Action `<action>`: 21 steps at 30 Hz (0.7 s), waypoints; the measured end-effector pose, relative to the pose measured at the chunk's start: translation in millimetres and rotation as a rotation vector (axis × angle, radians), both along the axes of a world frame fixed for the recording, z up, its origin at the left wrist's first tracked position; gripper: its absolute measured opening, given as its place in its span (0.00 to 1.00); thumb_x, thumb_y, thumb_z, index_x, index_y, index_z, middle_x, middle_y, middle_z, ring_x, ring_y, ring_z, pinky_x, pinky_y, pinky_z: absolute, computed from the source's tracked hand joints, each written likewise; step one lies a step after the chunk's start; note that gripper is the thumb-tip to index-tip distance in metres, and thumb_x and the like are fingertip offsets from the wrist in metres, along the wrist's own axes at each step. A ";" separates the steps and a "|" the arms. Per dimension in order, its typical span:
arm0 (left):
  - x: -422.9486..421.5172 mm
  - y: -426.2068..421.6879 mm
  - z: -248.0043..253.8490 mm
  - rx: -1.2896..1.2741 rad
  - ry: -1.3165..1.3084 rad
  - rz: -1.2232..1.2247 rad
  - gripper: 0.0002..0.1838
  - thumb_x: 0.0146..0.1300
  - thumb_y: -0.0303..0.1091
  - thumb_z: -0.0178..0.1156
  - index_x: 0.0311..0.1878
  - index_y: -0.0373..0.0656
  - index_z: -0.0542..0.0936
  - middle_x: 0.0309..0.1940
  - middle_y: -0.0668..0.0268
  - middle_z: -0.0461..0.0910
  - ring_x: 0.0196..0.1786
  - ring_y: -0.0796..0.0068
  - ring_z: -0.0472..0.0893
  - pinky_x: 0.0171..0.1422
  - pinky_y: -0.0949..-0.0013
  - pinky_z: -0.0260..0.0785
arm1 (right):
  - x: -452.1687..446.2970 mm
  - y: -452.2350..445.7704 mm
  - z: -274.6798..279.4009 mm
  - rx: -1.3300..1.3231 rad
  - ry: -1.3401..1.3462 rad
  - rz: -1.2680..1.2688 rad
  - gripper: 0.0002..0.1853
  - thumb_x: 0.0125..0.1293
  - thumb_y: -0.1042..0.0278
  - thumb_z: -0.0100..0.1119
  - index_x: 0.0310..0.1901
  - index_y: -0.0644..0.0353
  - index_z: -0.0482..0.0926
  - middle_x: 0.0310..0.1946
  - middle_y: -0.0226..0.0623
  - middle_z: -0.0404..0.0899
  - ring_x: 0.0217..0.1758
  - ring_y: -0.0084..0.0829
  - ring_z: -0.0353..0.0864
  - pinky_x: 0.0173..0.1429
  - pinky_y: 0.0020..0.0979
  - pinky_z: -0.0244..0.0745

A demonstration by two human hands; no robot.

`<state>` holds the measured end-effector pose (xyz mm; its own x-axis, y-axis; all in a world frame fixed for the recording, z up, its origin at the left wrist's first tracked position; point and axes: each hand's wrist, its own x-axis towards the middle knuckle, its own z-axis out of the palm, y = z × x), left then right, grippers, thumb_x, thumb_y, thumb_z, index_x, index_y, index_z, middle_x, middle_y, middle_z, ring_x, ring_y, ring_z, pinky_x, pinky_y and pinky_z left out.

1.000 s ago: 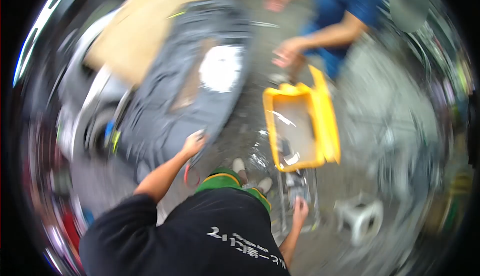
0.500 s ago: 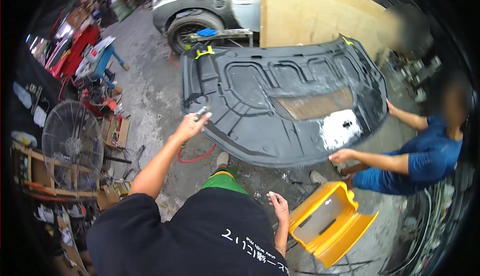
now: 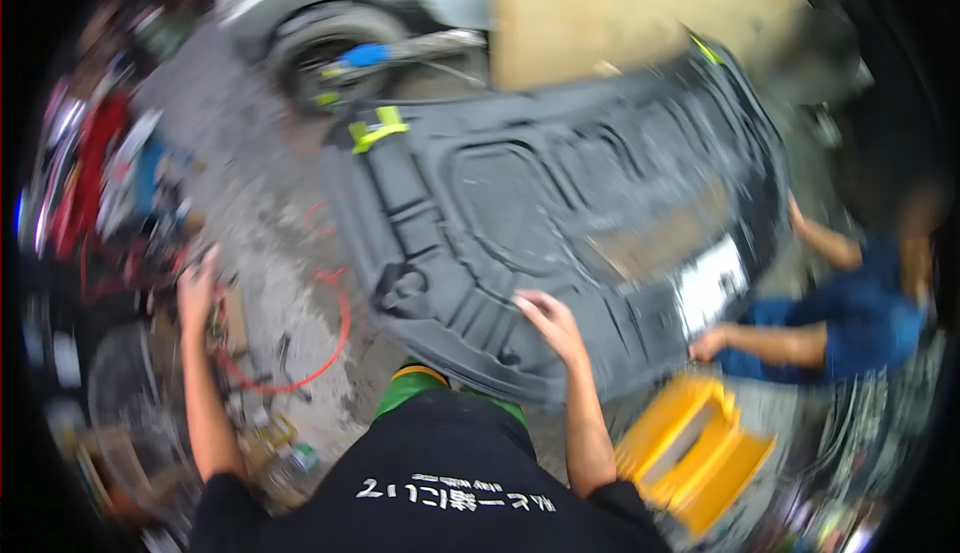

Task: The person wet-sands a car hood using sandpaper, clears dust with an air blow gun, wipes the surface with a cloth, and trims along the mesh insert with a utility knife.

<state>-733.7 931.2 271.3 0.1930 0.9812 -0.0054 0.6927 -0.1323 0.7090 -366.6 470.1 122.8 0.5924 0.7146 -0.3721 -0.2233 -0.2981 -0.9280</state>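
Here, left of the black hood (image 3: 560, 218), I've got a lane of grey floor (image 3: 235, 143), room for the left hand (image 3: 197, 293) to pass above the red hose (image 3: 290, 389) looping beside the hood's near-left edge. Across the hood's upper face I see room for the right hand (image 3: 548, 323) to sweep leftward, but at the hood's right end a co-worker's hand (image 3: 708, 343) blocks the rim, the yellow box (image 3: 705, 468) crowds its near-right side, and a wooden board (image 3: 620, 13) walls off much of its far edge!
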 end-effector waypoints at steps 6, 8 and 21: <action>-14.6 89.1 -5.9 0.152 0.180 -0.198 0.25 0.76 0.51 0.55 0.44 0.33 0.85 0.24 0.70 0.76 0.26 0.83 0.71 0.30 0.73 0.61 | -1.1 106.4 -47.7 0.047 -0.008 0.063 0.24 0.67 0.51 0.68 0.56 0.61 0.82 0.42 0.33 0.85 0.45 0.23 0.80 0.55 0.29 0.76; -24.6 133.5 -29.5 0.396 0.020 -0.267 0.25 0.76 0.51 0.56 0.42 0.33 0.83 0.21 0.71 0.73 0.23 0.83 0.69 0.28 0.73 0.60 | -12.5 130.0 -38.5 0.083 -0.026 0.066 0.23 0.68 0.53 0.68 0.56 0.61 0.82 0.43 0.33 0.85 0.45 0.22 0.81 0.54 0.28 0.76; -48.9 385.3 -100.9 0.142 0.220 -0.370 0.23 0.73 0.54 0.59 0.33 0.42 0.78 0.21 0.74 0.71 0.22 0.82 0.67 0.27 0.72 0.59 | -28.9 448.3 -18.6 0.106 -0.198 -0.097 0.21 0.68 0.50 0.68 0.47 0.63 0.85 0.29 0.27 0.84 0.31 0.17 0.76 0.38 0.26 0.75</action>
<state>-782.6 1316.5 170.4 0.5405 0.8402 0.0437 0.7126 -0.4848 0.5072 -395.6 918.4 104.1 0.7143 0.6794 -0.1679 -0.0566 -0.1830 -0.9815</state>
